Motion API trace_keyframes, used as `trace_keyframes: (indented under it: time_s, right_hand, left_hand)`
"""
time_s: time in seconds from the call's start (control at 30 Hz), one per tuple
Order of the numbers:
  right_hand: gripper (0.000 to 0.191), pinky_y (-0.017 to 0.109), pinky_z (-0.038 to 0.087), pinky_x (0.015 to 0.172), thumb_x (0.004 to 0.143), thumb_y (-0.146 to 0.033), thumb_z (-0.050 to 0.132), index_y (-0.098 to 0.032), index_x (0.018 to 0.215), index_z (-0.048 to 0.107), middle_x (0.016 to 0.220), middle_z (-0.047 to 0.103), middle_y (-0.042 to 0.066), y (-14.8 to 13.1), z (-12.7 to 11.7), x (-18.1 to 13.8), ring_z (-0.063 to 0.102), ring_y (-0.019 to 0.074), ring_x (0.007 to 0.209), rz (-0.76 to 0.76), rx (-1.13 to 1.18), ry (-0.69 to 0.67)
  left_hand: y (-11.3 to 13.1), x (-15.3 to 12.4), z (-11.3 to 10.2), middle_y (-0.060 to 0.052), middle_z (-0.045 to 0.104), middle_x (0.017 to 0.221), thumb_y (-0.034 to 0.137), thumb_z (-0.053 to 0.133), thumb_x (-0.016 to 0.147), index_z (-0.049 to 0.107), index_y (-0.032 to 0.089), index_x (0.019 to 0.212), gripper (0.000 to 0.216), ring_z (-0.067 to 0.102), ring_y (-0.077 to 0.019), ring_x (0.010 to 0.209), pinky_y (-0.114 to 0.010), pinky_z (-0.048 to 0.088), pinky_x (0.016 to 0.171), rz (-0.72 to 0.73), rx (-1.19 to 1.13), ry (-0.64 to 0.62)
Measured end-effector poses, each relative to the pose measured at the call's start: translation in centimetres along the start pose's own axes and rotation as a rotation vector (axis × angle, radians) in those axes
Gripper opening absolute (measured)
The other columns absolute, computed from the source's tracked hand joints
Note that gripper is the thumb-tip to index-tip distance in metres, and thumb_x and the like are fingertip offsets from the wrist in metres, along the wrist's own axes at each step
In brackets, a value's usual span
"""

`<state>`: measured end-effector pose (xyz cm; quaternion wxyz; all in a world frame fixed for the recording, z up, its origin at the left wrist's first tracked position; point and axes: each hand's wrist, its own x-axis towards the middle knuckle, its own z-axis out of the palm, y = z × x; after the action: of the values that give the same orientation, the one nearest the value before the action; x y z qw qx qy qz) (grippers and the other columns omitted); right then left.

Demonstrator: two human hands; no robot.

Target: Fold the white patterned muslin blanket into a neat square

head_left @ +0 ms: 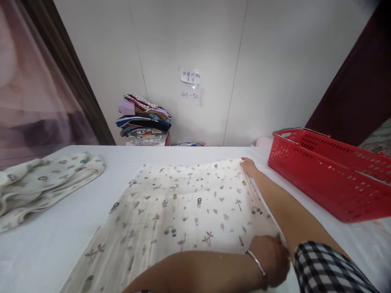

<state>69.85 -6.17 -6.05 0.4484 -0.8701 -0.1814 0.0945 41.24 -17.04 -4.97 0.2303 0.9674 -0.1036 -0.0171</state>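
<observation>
A thin white cloth printed with small palm trees, flamingos and leaves lies spread over the white table. At its far right corner, my right hand grips the edge with fingers closed. My left hand, with a silver bangle at the wrist, reaches across to the near part of the same right edge. Its fingers are curled into the cloth there, and the fingertips are partly hidden. The fabric is nearly flat, with light creases and a slight gather along the right edge.
On the left lies a crumpled patterned cloth. A red plastic basket with metal handles stands at the right. Behind the table rises a stack of folded fabrics against the wall, near a paper note.
</observation>
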Motion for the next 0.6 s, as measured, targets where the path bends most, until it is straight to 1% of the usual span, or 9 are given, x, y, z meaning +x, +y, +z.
trace_keyframes:
  time_s: [0.07,0.17,0.27,0.33,0.37,0.43,0.5,0.57,0.6]
  right_hand:
    - [0.046,0.028,0.045,0.084,0.068,-0.013,0.053,-0.014,0.114,0.058,0.111,0.061,0.009,0.6,0.2,-0.1,0.058,0.0201,0.097,-0.001,-0.035,-0.014]
    - [0.043,0.030,0.043,0.087,0.066,-0.010,0.054,-0.013,0.108,0.062,0.106,0.064,0.009,1.8,1.0,-0.8,0.058,0.0223,0.098,0.007,-0.067,-0.029]
    - [0.046,0.029,0.044,0.085,0.068,-0.013,0.055,-0.016,0.114,0.058,0.107,0.063,0.008,2.2,1.2,-1.2,0.058,0.0208,0.098,0.022,-0.059,-0.025]
    - [0.052,0.028,0.045,0.083,0.069,-0.017,0.058,-0.015,0.121,0.053,0.109,0.063,0.008,2.0,0.9,-1.4,0.059,0.0205,0.095,0.039,-0.043,-0.027]
    - [0.056,0.028,0.046,0.082,0.070,-0.020,0.060,-0.014,0.125,0.050,0.108,0.063,0.009,1.8,0.6,-1.6,0.060,0.0207,0.094,0.049,-0.032,-0.033]
    - [0.064,0.029,0.047,0.078,0.070,-0.024,0.063,-0.012,0.130,0.044,0.107,0.063,0.011,1.5,0.1,-2.5,0.061,0.0218,0.091,0.071,-0.009,-0.053]
    - [0.070,0.030,0.049,0.076,0.071,-0.026,0.063,-0.013,0.134,0.038,0.107,0.064,0.011,1.5,-0.5,-4.0,0.061,0.0226,0.091,0.090,0.013,-0.081]
    - [0.072,0.030,0.050,0.073,0.072,-0.030,0.062,-0.014,0.137,0.034,0.106,0.064,0.011,1.8,-1.3,-5.7,0.061,0.0224,0.092,0.097,0.037,-0.122]
    - [0.074,0.030,0.050,0.072,0.072,-0.031,0.062,-0.013,0.137,0.033,0.106,0.064,0.012,2.1,-1.7,-6.4,0.062,0.0224,0.090,0.102,0.047,-0.149]
  left_hand:
    - [-0.4,0.5,1.5,-0.010,0.065,0.083,0.028,0.045,0.079,0.063,0.014,0.078,0.023,0.059,-0.0223,0.076,-0.029,0.040,0.056,0.031,0.055,-0.012]
    - [-1.1,0.4,3.4,-0.009,0.064,0.079,0.026,0.050,0.076,0.061,0.013,0.076,0.017,0.057,-0.0215,0.079,-0.030,0.040,0.061,0.085,0.044,0.037]
    - [-1.0,0.2,3.6,-0.009,0.064,0.082,0.030,0.052,0.076,0.061,0.013,0.078,0.019,0.056,-0.0213,0.081,-0.032,0.040,0.064,0.064,0.050,0.011]
    - [-0.8,-0.2,3.2,-0.009,0.065,0.087,0.035,0.055,0.075,0.061,0.014,0.083,0.024,0.057,-0.0223,0.083,-0.033,0.041,0.066,0.105,0.077,-0.043]
    - [-0.9,-0.6,3.0,-0.008,0.065,0.090,0.038,0.056,0.074,0.061,0.015,0.086,0.026,0.057,-0.0224,0.085,-0.033,0.042,0.067,0.152,0.080,-0.059]
    - [-1.5,-2.0,2.6,-0.006,0.065,0.098,0.040,0.056,0.077,0.060,0.018,0.091,0.027,0.057,-0.0214,0.090,-0.032,0.042,0.070,0.264,0.057,-0.046]
    - [-2.9,-4.5,2.1,-0.003,0.064,0.105,0.039,0.051,0.082,0.059,0.022,0.094,0.023,0.056,-0.0194,0.096,-0.031,0.042,0.074,0.327,0.021,0.008]
    - [-4.9,-7.9,1.0,-0.002,0.064,0.106,0.039,0.050,0.083,0.059,0.023,0.094,0.022,0.055,-0.0183,0.100,-0.031,0.041,0.081,0.301,0.000,0.063]
    - [-5.9,-10.0,0.2,-0.002,0.064,0.105,0.040,0.051,0.082,0.059,0.022,0.094,0.022,0.055,-0.0181,0.100,-0.031,0.041,0.083,0.259,-0.009,0.094]
